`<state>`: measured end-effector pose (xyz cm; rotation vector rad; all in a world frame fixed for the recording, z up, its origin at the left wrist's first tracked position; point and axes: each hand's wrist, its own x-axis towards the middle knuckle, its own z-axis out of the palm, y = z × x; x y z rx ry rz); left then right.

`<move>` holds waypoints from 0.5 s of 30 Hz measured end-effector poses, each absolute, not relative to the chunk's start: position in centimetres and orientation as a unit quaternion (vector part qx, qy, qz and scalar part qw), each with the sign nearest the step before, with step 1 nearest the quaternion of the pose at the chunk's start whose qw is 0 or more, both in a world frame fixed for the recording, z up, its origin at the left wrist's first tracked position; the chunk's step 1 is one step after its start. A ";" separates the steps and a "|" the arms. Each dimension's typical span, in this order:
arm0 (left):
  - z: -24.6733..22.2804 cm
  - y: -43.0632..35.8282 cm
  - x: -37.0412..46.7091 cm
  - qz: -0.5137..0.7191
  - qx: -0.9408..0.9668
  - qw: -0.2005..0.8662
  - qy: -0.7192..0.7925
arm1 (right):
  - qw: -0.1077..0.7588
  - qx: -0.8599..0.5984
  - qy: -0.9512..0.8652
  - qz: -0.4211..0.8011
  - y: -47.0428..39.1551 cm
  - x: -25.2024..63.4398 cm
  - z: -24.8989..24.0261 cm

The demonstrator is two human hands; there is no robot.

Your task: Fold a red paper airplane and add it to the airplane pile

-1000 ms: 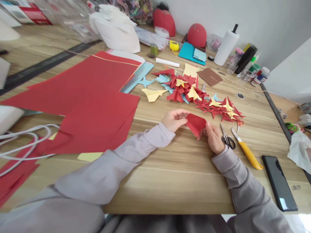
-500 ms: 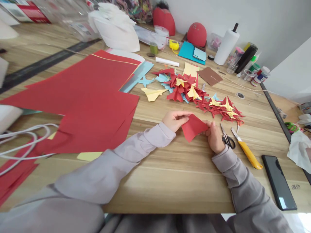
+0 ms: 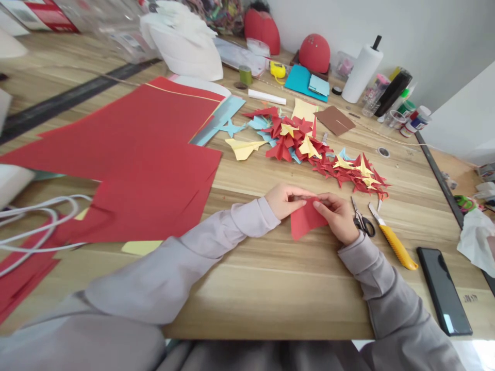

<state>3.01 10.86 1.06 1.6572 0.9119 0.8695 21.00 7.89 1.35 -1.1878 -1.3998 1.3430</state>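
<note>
Red paper piece (image 3: 303,222), one, small, held up between the two hands over the worktop (image 3: 270,293), between its near edge and the heap of folded papers; whether its lowest corner touches the wood cannot be told. Left hand (image 3: 284,202): pinching the upper left side of the piece, thumb in front, fingers behind. Right hand (image 3: 337,212): pinching the upper right side, thumb on its face, fingertips close to those of the left. Folded papers (image 3: 282,149), a heap, red, yellow and blue, many pointed, beyond the hands toward the far edge. Scissors (image 3: 365,225), one pair, black-handled, just beside the right hand. Cutter (image 3: 396,246), one, yellow-handled, blade out, right of the scissors. Phone (image 3: 444,291), one, dark, lying at the near right corner. Red sheets (image 3: 154,165), several, large, overlapping, spread over the left part of the worktop.
</note>
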 end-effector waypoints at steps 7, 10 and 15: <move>1.9 11.2 2.7 0.391 0.602 0.554 0.421 | 0.450 -0.501 -0.571 0.470 7.7 20.7 1.2; 2.3 11.1 2.8 0.377 0.574 0.584 0.432 | 0.474 -0.512 -0.596 0.398 7.5 20.7 0.9; 2.1 10.8 3.1 0.385 0.595 0.552 0.440 | 0.471 -0.521 -0.645 0.303 7.2 20.7 0.7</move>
